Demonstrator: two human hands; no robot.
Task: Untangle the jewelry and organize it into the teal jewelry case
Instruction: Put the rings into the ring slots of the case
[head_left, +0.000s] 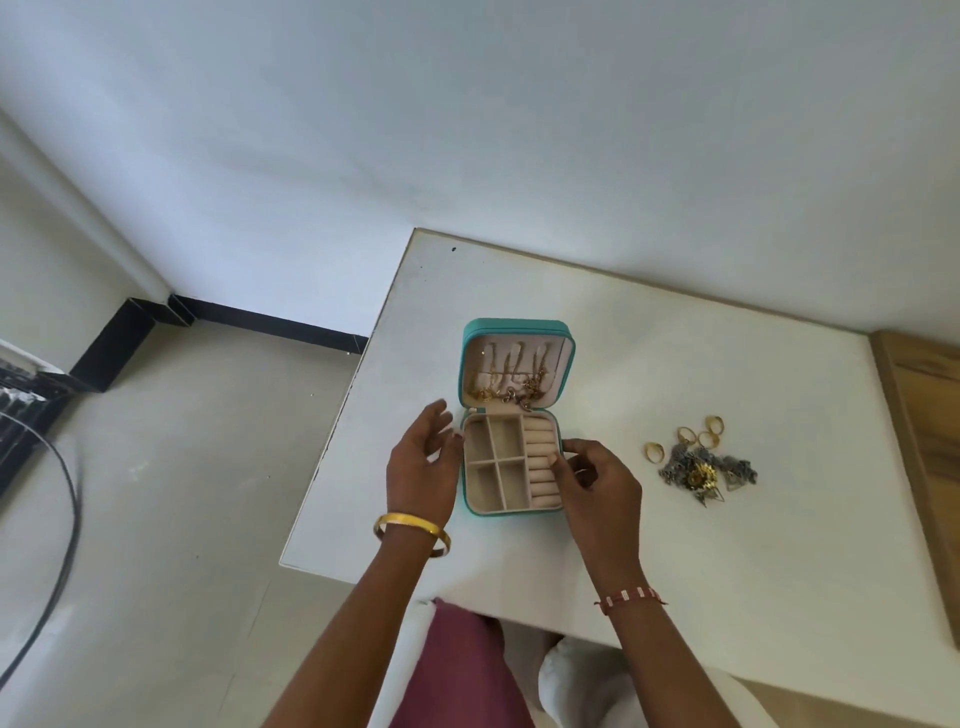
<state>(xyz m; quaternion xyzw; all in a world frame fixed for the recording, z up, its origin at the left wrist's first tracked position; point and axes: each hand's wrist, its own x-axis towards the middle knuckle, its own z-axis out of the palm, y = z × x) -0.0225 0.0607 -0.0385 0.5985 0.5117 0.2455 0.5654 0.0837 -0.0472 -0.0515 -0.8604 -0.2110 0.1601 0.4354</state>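
- The teal jewelry case (518, 332) lies open on the white table (675, 374), its lid back; gold chains (506, 379) already hang inside the lid.
- The tray holds four bare square compartments (496, 460) and a column of ring rolls (540, 462), with no rings in them as far as I can tell.
- The right hand (597, 480) hovers at the case's right edge, fingers loosely curled with the tips at the ring rolls; whether it pinches anything small I cannot tell.
- The left hand (423, 460) sits at the left edge, fingers relaxed and apart, holding nothing.
- A pile of gold rings (685, 436) and tangled silver-grey pieces (706, 470) waits well apart to the right.
- Judged step: chains stowed, rings next. That calls for reaching right, freeing one ring and pressing it between two rolls.
- No brand, label or writing is readable.
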